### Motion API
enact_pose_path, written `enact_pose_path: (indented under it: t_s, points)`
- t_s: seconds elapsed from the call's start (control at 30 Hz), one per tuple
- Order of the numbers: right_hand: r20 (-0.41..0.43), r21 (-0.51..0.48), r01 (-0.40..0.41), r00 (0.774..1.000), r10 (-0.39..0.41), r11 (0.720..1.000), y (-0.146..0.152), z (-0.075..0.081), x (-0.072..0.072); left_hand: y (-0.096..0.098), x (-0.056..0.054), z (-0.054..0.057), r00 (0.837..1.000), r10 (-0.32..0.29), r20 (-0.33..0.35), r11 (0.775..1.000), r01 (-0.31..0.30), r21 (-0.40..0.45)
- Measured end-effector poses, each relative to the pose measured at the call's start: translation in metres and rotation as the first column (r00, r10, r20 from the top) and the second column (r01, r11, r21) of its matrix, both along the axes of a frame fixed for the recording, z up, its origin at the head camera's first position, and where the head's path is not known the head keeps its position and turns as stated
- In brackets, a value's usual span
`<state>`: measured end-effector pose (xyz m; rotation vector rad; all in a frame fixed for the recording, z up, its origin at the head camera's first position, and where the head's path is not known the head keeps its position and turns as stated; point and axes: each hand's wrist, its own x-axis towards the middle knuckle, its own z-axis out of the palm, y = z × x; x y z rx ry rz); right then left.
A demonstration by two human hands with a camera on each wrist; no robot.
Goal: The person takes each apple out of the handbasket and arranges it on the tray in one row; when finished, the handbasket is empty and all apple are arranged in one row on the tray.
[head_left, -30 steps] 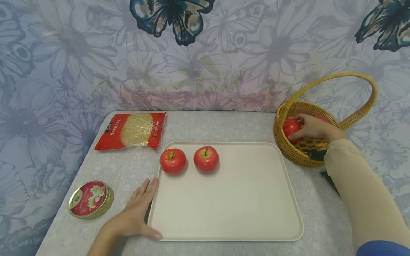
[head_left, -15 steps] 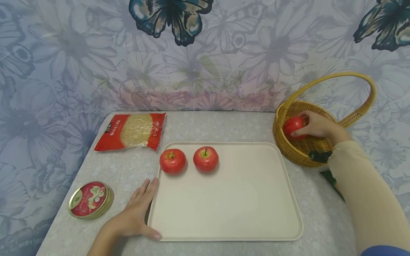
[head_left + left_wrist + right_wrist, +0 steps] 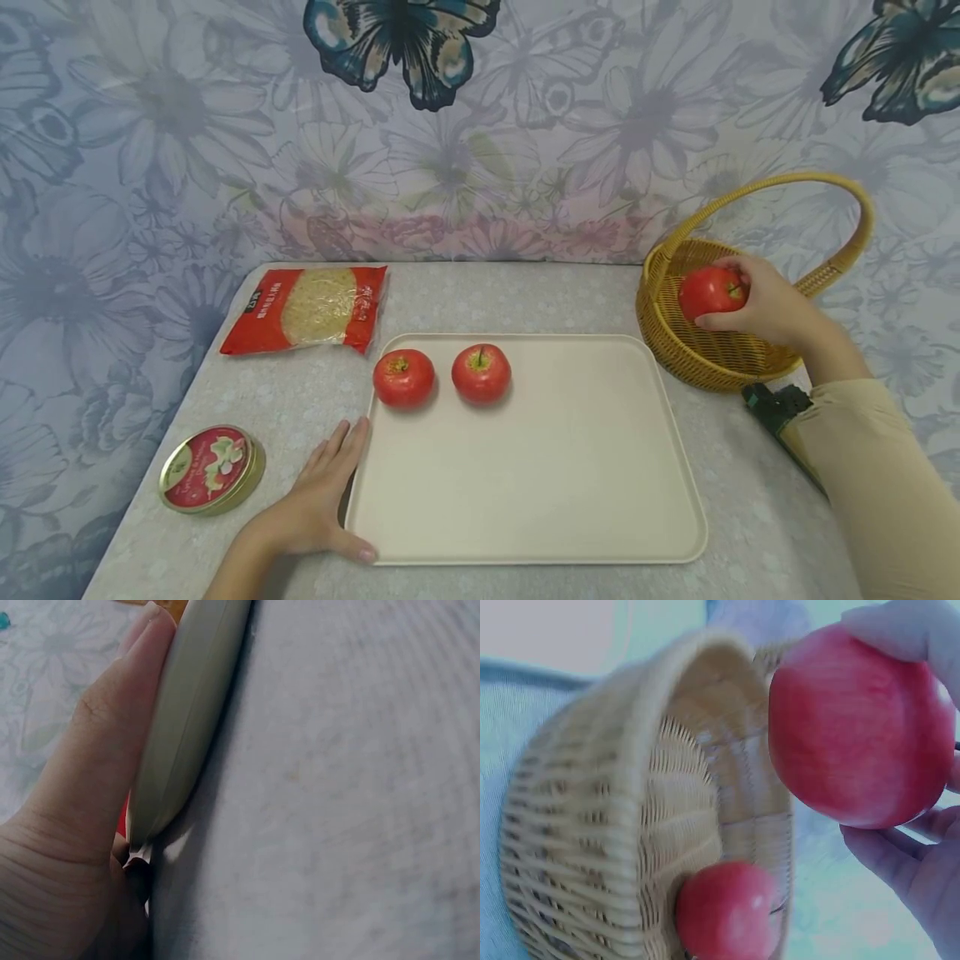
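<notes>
My right hand [image 3: 776, 308] grips a red apple [image 3: 711, 293] with thumb and fingers, over the wicker basket [image 3: 723, 358]. In the right wrist view that apple [image 3: 859, 727] appears raised beside the rim, and a second apple [image 3: 726, 909] lies in the basket; the hand hides it from the head view. My left hand [image 3: 311, 504] lies with extended fingers along the left edge of the cream tray [image 3: 570, 467], its thumb at the near corner. Two more apples, one at the tray's far-left corner [image 3: 403, 378] and one beside it [image 3: 482, 372], sit on the tray.
A red bag of pale dry food [image 3: 318, 307] lies at the back left. Left of my left hand stands a round tin [image 3: 212, 468]. A dark-capped package [image 3: 776, 408] lies below the basket, partly behind my right sleeve. The basket's tall handle [image 3: 780, 179] arches over it.
My right hand has taken an apple from the basket's left side, lifting it and shifting right. More of the dark-capped package shows. The left hand stays put.
</notes>
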<state>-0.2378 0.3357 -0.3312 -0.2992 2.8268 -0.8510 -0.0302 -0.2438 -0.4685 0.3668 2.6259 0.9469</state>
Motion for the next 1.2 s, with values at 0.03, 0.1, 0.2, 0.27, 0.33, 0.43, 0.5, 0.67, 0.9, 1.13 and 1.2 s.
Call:
enact_pose_path:
  t_s: [0.03, 0.1, 0.2, 0.27, 0.33, 0.43, 0.5, 0.67, 0.9, 1.13, 1.2]
  points:
    - [-0.017, -0.001, -0.003, 1.000, 0.003, 1.000, -0.002, 0.002, 0.005, 0.000, 0.000, 0.000, 1.000, 0.000, 0.002, 1.000, 0.000, 0.000]
    - [-0.041, -0.005, -0.010, 0.999, 0.010, 1.000, -0.010, 0.006, 0.015, 0.000, 0.000, 0.001, 1.000, -0.001, 0.004, 1.000, 0.001, 0.002]
    - [-0.095, -0.010, -0.036, 0.995, 0.035, 0.999, -0.026, 0.012, 0.029, 0.001, 0.000, 0.001, 1.000, 0.000, 0.003, 1.000, 0.000, 0.004]
    - [-0.135, -0.010, -0.050, 0.990, 0.049, 0.999, -0.039, 0.014, 0.037, 0.001, 0.000, 0.001, 1.000, 0.001, 0.002, 1.000, -0.001, 0.002]
    - [-0.177, -0.012, -0.073, 0.982, 0.070, 0.997, -0.053, 0.014, 0.043, 0.001, 0.000, 0.000, 1.000, 0.005, 0.005, 1.000, -0.005, -0.003]
    - [-0.220, 0.007, -0.105, 0.970, 0.104, 0.994, -0.074, 0.011, 0.051, 0.002, 0.000, 0.000, 1.000, 0.006, 0.004, 1.000, -0.006, -0.006]
    - [-0.230, 0.008, -0.139, 0.963, 0.137, 0.990, -0.087, 0.007, 0.054, 0.002, 0.000, 0.000, 1.000, 0.010, 0.007, 1.000, -0.010, -0.010]
    - [-0.205, 0.007, -0.208, 0.957, 0.205, 0.978, -0.114, -0.012, 0.056, 0.002, 0.001, 0.000, 1.000, 0.012, 0.002, 1.000, -0.012, -0.014]
    - [-0.142, 0.002, -0.256, 0.957, 0.253, 0.967, -0.142, -0.044, 0.054, 0.002, 0.000, 0.001, 1.000, 0.008, -0.003, 1.000, -0.009, -0.011]
    - [-0.091, -0.001, -0.289, 0.953, 0.287, 0.957, -0.159, -0.068, 0.053, 0.002, 0.000, 0.002, 1.000, 0.013, 0.001, 1.000, -0.013, -0.021]
    - [-0.078, 0.002, -0.290, 0.954, 0.289, 0.957, -0.161, -0.073, 0.053, 0.003, 0.000, 0.003, 1.000, 0.015, 0.003, 1.000, -0.015, -0.024]
